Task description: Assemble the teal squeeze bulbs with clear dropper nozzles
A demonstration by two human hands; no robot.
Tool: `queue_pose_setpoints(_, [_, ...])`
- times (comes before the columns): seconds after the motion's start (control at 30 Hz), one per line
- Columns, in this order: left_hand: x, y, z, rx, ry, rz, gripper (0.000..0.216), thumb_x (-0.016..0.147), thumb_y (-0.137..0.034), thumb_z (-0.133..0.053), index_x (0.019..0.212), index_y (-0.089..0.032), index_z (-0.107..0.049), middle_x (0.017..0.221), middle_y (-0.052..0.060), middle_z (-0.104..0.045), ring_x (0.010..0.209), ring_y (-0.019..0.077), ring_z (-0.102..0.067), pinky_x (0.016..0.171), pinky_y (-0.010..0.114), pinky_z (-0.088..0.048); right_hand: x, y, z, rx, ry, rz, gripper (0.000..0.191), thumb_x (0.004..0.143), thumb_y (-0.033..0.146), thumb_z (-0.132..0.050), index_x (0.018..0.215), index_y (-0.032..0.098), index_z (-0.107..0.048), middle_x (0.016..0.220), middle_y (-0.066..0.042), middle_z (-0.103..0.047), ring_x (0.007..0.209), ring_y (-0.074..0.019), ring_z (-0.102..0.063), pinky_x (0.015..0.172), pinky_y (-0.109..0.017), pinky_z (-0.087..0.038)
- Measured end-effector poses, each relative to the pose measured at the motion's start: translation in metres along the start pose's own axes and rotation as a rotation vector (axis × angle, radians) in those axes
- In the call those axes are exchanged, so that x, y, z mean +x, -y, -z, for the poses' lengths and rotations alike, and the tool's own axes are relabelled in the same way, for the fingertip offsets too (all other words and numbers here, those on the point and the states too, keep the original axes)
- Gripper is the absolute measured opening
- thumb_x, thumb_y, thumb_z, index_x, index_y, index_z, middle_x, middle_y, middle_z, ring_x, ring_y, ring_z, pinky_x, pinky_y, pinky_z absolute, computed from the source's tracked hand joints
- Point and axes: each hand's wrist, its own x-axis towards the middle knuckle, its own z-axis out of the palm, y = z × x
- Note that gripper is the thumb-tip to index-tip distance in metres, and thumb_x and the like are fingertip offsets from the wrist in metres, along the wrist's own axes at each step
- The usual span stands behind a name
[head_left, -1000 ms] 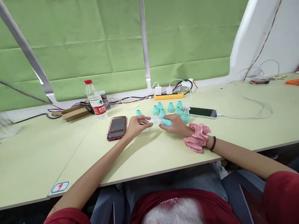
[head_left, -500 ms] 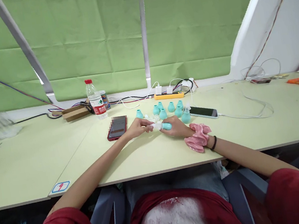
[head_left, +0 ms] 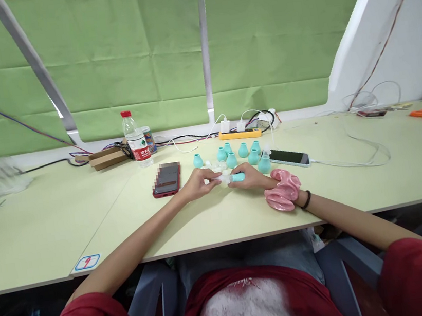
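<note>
My right hand point(head_left: 250, 175) is closed around a teal rubber bulb point(head_left: 237, 177), held sideways above the table. My left hand point(head_left: 199, 184) pinches a translucent plastic nozzle point(head_left: 224, 178) that meets the bulb's mouth. Whether the nozzle is seated fully in the bulb cannot be made out. Just beyond my hands stand several loose teal bulbs point(head_left: 231, 160) with open necks. One teal bulb point(head_left: 264, 164), at the right of the group, has a clear nozzle upright in it. Several small clear plastic pieces point(head_left: 218, 166) lie between my hands and the bulbs, partly hidden.
A red-cased phone point(head_left: 166, 179) lies left of my hands; another phone point(head_left: 287, 157) with a white cable lies right. Farther back are a water bottle point(head_left: 139, 146), a can point(head_left: 149, 140), a cardboard box point(head_left: 108, 158) and a yellow power strip point(head_left: 240, 134) with chargers.
Both hands stay together on the nozzle and bulb with only a slight shift. The whole view has moved a little, with things appearing slightly farther right.
</note>
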Motion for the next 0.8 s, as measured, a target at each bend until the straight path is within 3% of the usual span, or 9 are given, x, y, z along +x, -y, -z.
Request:
queue_pose_setpoints(0.23, [0.0, -0.006, 0.001, 0.016, 0.046, -0.071, 0.027, 0.073, -0.029, -0.052, 0.087, -0.01, -0.065, 0.073, 0.009, -0.064, 0.061, 0.0117, -0.054, 0.058, 0.022, -0.04, -0.004, -0.002, 0.006, 0.111, 0.101, -0.157, 0.024, 0.058, 0.044, -0.062, 0.06, 0.02, -0.057, 0.047, 0.0, -0.053, 0.046, -0.0134, -0.047, 0.044, -0.026, -0.034])
queue_pose_setpoints(0.37, [0.003, -0.006, 0.002, -0.134, 0.027, 0.052, 0.032, 0.07, -0.033, -0.055, 0.09, -0.009, -0.064, 0.082, 0.011, -0.064, 0.068, 0.0142, -0.056, 0.061, 0.023, -0.043, -0.004, 0.017, 0.008, 0.185, 0.17, -0.166, 0.029, 0.06, 0.047, -0.06, 0.056, 0.019, -0.053, 0.042, 0.0, -0.048, 0.04, -0.0101, -0.04, 0.04, -0.025, -0.031])
queue_pose_setpoints(0.47, [0.007, -0.005, 0.004, -0.346, -0.038, 0.178, 0.037, 0.067, -0.035, -0.058, 0.093, -0.009, -0.062, 0.081, 0.01, -0.064, 0.065, 0.0136, -0.056, 0.058, 0.023, -0.045, -0.001, 0.038, 0.008, 0.249, 0.184, -0.143, 0.033, 0.064, 0.048, -0.054, 0.054, 0.017, -0.049, 0.043, 0.002, -0.045, 0.039, -0.0075, -0.038, 0.04, -0.023, -0.032])
queue_pose_setpoints(0.57, [0.011, -0.006, 0.007, -0.479, -0.093, 0.2, 0.035, 0.065, -0.035, -0.06, 0.089, -0.009, -0.063, 0.073, 0.007, -0.063, 0.059, 0.011, -0.054, 0.057, 0.023, -0.045, 0.002, 0.048, 0.003, 0.309, 0.183, -0.109, 0.032, 0.068, 0.046, -0.051, 0.06, 0.015, -0.049, 0.048, 0.003, -0.046, 0.041, -0.0069, -0.042, 0.043, -0.022, -0.036])
queue_pose_setpoints(0.67, [0.013, -0.006, 0.012, -0.476, -0.197, 0.194, 0.028, 0.066, -0.035, -0.059, 0.078, -0.01, -0.065, 0.074, 0.007, -0.062, 0.058, 0.0099, -0.052, 0.055, 0.022, -0.044, 0.003, 0.043, -0.004, 0.36, 0.119, -0.053, 0.03, 0.066, 0.042, -0.056, 0.077, 0.015, -0.052, 0.064, 0.001, -0.052, 0.051, -0.0085, -0.048, 0.048, -0.022, -0.041])
queue_pose_setpoints(0.8, [0.016, 0.002, 0.022, -0.327, -0.455, 0.205, 0.029, 0.067, -0.038, -0.056, 0.072, -0.011, -0.064, 0.07, 0.005, -0.061, 0.059, 0.0109, -0.052, 0.055, 0.022, -0.045, 0.004, 0.025, -0.012, 0.295, -0.017, -0.009, 0.045, 0.065, 0.039, -0.058, 0.102, 0.018, -0.046, 0.086, -0.003, -0.053, 0.066, -0.0105, -0.052, 0.058, -0.024, -0.045])
